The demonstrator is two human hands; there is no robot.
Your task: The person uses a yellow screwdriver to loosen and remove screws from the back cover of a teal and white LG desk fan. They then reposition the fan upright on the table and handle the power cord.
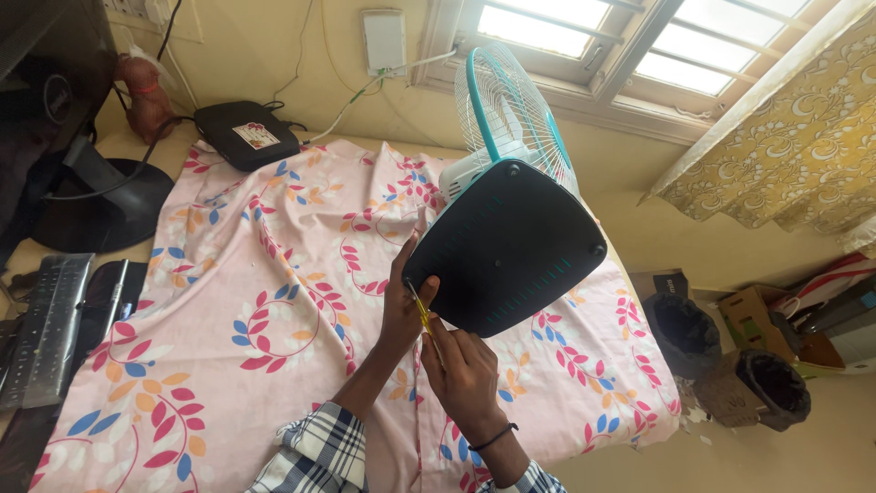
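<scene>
A small table fan lies tipped on a pink floral cloth (274, 274), with the dark underside of its base (511, 246) facing me and its teal-rimmed white grille (511, 110) behind. My left hand (399, 310) grips the lower left corner of the base. My right hand (465, 370), a black band on its wrist, holds a thin yellow-handled screwdriver (423, 317). The screwdriver's tip points up at the same corner of the base, between my two hands.
A monitor stand (100, 210), a keyboard (46, 329) and a black box (246, 132) with cables sit at the table's left and back. Two dark bins (684, 333) and cardboard boxes stand on the floor at right, below a yellow curtain (785, 137).
</scene>
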